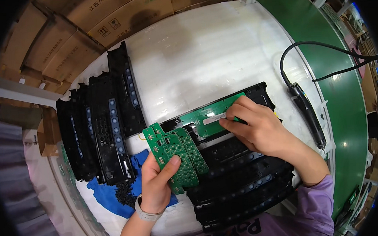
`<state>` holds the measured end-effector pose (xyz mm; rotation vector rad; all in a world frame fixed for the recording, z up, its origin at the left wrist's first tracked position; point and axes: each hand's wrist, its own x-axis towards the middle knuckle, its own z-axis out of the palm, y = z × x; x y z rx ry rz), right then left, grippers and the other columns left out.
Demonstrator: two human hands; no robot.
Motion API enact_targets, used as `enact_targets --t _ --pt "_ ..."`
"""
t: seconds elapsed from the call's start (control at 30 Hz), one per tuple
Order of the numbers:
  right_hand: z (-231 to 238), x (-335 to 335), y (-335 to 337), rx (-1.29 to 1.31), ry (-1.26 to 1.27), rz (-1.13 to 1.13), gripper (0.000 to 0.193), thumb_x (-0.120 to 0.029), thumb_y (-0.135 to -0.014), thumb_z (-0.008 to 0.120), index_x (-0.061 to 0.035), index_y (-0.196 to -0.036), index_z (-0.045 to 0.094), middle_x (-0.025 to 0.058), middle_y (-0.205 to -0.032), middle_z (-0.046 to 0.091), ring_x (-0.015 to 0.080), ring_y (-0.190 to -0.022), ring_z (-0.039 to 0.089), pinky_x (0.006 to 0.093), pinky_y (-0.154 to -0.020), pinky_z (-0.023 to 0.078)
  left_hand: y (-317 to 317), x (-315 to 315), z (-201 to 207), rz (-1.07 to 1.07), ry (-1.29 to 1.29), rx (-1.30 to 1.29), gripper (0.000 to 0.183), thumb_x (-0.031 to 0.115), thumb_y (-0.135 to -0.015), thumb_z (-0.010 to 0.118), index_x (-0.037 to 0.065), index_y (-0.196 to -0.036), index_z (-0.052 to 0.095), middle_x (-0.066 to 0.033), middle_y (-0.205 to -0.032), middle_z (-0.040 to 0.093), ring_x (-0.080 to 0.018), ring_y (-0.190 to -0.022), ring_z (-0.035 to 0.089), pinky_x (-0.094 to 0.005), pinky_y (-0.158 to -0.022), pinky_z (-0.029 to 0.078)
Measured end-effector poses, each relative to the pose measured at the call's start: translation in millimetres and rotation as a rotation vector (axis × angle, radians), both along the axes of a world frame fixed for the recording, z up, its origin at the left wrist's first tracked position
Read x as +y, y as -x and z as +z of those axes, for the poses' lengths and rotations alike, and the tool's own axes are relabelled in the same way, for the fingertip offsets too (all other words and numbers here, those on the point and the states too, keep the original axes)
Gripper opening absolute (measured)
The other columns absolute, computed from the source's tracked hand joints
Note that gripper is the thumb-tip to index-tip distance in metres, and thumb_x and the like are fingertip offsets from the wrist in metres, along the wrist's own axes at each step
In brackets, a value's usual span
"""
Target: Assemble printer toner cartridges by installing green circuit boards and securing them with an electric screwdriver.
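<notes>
A small stack of green circuit boards is held in my left hand, its thumb pressed on the top board and the fingers hidden beneath. To the right, my right hand pinches a green circuit board with a pale label, thumb and forefinger closed near its right part. That board lies within a long black plastic housing, set at a slant across the worktable. The held stack overlaps the housing's left end. Part of the board is covered by my right fingers.
Black housings with rows of bluish round pads are stacked at left, and more housings lie nearest me. Dark screws sit on a blue cloth. A corded electric screwdriver lies right, beside a green belt. Cardboard boxes stand behind.
</notes>
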<state>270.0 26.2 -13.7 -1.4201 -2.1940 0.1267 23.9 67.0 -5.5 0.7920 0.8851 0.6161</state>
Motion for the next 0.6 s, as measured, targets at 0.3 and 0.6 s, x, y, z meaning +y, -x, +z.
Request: enact_targets --t 0.3,0.6 --pt "6.9 -3.9 -2.5 0.029 0.026 0.022 0.031 0.002 -0.055 0.066 0.0 -0.086 0.065 0.006 -0.083 0.053 0.0231 -0.078 0.054 0.0329 -0.061 0.047 3.4 -3.3 1.5 0.051 0.04 -0.126 0.028 0.007 -0.085 0.055 -0.001 -0.112 0.051 -0.0087 -0.105 0.06 -0.0148 -0.093 0.058 -0.0281 -0.083 0.045" --pt "51.7 -3.6 50.5 0.67 0.276 0.1 0.012 -0.007 -0.075 0.065 -0.0021 -0.085 0.062 0.0035 -0.067 0.055 0.0134 -0.056 0.052 0.0232 -0.05 0.041 2.6 -20.8 20.5 0.15 -0.112 -0.237 0.028 0.007 -0.086 0.053 -0.001 -0.113 0.049 -0.0103 -0.105 0.059 -0.0174 -0.094 0.058 -0.0308 -0.083 0.047"
